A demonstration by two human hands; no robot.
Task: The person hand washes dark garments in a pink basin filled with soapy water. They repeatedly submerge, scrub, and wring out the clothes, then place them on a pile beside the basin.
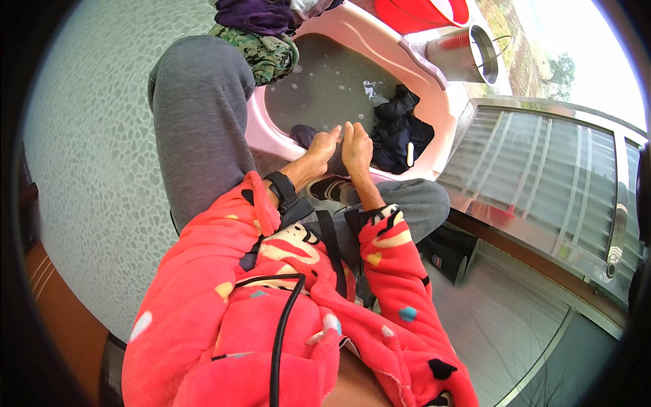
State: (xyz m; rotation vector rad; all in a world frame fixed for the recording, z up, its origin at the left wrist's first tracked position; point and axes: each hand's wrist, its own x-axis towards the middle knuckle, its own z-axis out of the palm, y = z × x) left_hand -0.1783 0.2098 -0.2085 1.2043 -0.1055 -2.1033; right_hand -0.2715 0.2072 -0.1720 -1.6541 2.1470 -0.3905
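Over the near rim of a pink plastic tub (351,18), my left hand (324,151) and my right hand (357,148) are close together with curled fingers. Both grip a dark wet cloth (336,162), part of which shows between them. A dark purple bit of fabric (303,135) lies just beyond my left hand; whether it belongs to the same cloth is hidden. Cloudy grey water (325,76) with bubbles fills the tub. To the right of my right hand, a black garment (402,133) is bunched against the tub wall, with a small white strip (410,154) on it.
Camouflage cloth (264,53) and purple cloth (254,18) are piled at the tub's left edge. Beyond the tub stand a red bucket (407,15) and a metal pail (450,56). A metal-framed panel (539,173) and a black bag (447,249) are on the right.
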